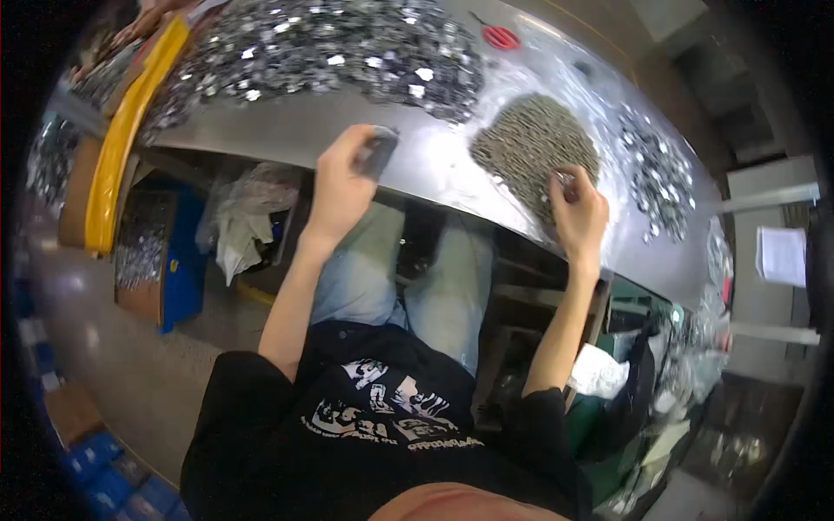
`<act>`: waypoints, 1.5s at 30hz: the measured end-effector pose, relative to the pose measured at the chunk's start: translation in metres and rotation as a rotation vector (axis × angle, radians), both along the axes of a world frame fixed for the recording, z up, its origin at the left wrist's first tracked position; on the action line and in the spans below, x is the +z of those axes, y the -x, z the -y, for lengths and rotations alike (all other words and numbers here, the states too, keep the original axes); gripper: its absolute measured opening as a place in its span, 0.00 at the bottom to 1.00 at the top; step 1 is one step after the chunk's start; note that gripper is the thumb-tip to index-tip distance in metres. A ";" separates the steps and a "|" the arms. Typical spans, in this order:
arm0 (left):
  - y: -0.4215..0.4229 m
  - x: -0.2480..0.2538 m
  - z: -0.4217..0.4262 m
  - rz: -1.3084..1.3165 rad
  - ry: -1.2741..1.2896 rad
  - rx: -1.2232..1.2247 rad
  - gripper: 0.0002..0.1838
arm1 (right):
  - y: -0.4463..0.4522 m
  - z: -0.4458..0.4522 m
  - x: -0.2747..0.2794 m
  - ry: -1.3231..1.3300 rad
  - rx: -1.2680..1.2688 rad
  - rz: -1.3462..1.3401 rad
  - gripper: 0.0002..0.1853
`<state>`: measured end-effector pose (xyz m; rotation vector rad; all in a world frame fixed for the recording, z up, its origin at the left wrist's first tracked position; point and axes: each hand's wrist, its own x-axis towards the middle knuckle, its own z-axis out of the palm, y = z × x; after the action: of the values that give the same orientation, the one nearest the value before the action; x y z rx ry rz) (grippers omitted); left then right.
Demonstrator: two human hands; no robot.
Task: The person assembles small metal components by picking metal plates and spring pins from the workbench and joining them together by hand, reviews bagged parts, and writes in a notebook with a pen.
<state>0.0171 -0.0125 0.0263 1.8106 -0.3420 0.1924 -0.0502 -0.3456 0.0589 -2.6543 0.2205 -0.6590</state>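
My left hand is closed on a dark, flat metal piece, held over the front edge of the steel table. The piece is blurred, so its exact kind does not show. On the right, my right hand is at the near edge of a heap of small brownish-grey parts. Its thumb and forefinger are curled together, and whatever they hold is too small to make out. Beyond my left hand spreads a large pile of shiny metal pieces.
Red-handled scissors lie at the back beside clear plastic sheeting. More shiny pieces are heaped at the right. A yellow-edged box stands at the left, and a blue bin sits below the table.
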 end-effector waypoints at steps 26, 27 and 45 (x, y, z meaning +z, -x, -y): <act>0.149 -0.035 0.108 -0.348 -0.078 -0.950 0.12 | 0.285 -0.083 -0.106 -0.431 0.014 0.009 0.08; 0.150 -0.036 0.116 -0.358 -0.067 -0.985 0.12 | 0.310 -0.089 -0.120 -0.464 -0.064 0.040 0.09; 0.212 -0.075 0.186 -0.700 -0.489 -1.449 0.10 | 0.576 -0.039 0.017 0.260 -1.034 0.564 0.08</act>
<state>-0.1946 -0.1981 -0.0486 1.5220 -1.1292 -1.5811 -0.6261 -0.3064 0.0757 -2.2810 1.4410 -1.7850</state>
